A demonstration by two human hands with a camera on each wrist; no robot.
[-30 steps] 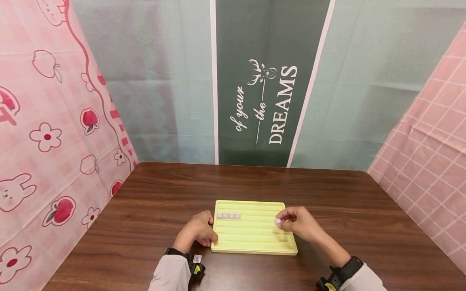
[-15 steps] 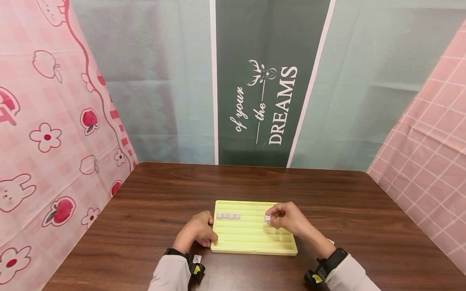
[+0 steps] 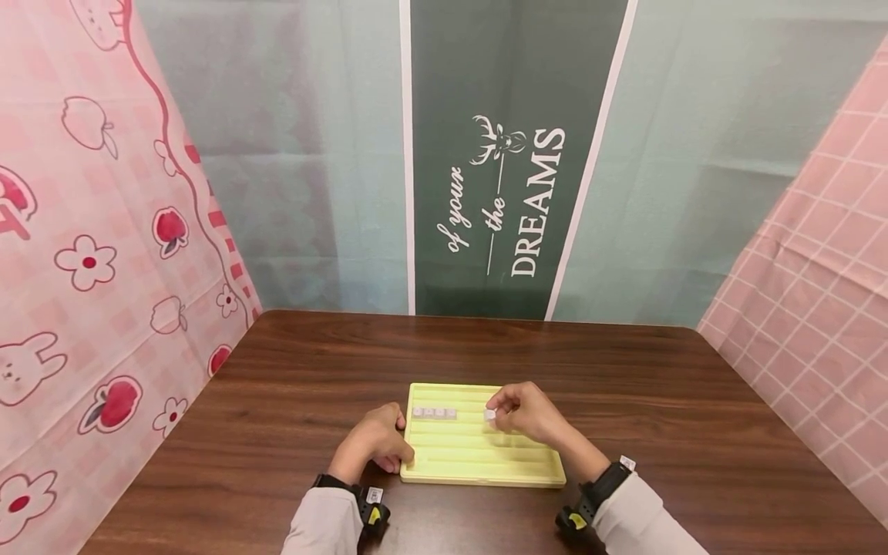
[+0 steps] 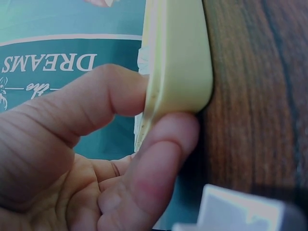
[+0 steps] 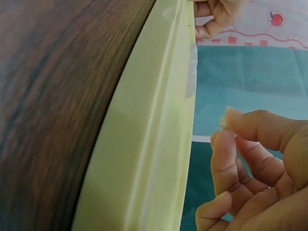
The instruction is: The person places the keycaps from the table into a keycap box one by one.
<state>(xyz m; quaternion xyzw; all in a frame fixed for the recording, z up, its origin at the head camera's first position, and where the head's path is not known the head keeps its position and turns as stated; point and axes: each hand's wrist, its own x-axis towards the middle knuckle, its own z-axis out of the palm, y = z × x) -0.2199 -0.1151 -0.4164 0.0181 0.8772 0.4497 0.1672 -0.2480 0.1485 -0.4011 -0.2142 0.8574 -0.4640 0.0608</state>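
A yellow tray (image 3: 479,468) with long parallel ridges lies on the table. My left hand (image 3: 378,438) grips its left edge; the left wrist view shows thumb and finger pinching the tray's corner (image 4: 185,57). Several small white keycaps (image 3: 435,413) sit side by side in one groove at the tray's left. My right hand (image 3: 530,415) pinches another white keycap (image 3: 490,415) between thumb and fingertips, above the tray and to the right of that row. In the right wrist view this keycap (image 5: 223,123) is mostly covered by the fingertips.
The dark wooden table (image 3: 333,362) extends around the tray on all sides. A green and teal cloth (image 3: 479,293) with white lettering hangs behind it. Pink patterned cloths stand at left and right. Both wrists wear black straps (image 3: 603,486) with cameras.
My right hand has moved left over the tray, bringing the pinched keycap closer to the row. The left hand, the tray and the row of keycaps stay where they were.
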